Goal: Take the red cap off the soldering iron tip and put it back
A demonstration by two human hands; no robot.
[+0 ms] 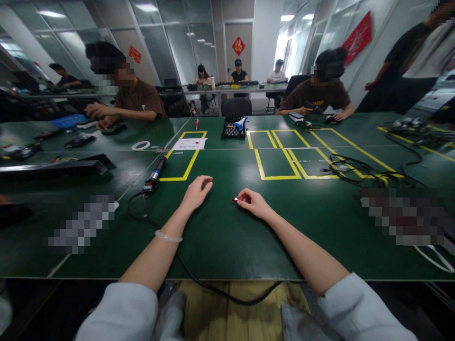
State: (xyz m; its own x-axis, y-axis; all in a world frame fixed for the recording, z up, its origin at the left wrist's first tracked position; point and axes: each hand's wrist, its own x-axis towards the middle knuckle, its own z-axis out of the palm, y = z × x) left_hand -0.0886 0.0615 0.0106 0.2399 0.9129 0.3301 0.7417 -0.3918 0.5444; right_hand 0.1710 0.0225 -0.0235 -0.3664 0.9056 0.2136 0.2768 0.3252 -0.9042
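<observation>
The right hand (254, 203) is clamped on a small red piece (235, 200), pinched between thumb and fingertips, with a bit of white showing on it. The piece pokes out on the side facing the left hand (198, 192), just above or on the worktop (220, 246) — which of the two, I cannot tell. The left hand is a little farther forward, its fingers loosely curled and the thumb apart from them. A pale bracelet (168, 236) circles the wrist behind it.

To the left of the left hand lies a dark, tube-shaped tool (156, 171). A black cord (213, 289) loops from its near end, passes by the left forearm and sags below the worktop's near edge. Beyond the left hand, a sheet of paper (190, 144) lies across a yellow tape outline, with a small red screwdriver (197, 123) farther off and a white ring (135, 147) out to the left.

Ahead of both hands, well apart from them, is a black tray (232, 134) with a blue thing (241, 123) on it. More yellow tape (280, 177) marks boxes ahead and to the right of the right hand; a tangle of black cables (343, 168) lies partly over them. Two people in brown shirts sit beyond — one far left, one far right.
</observation>
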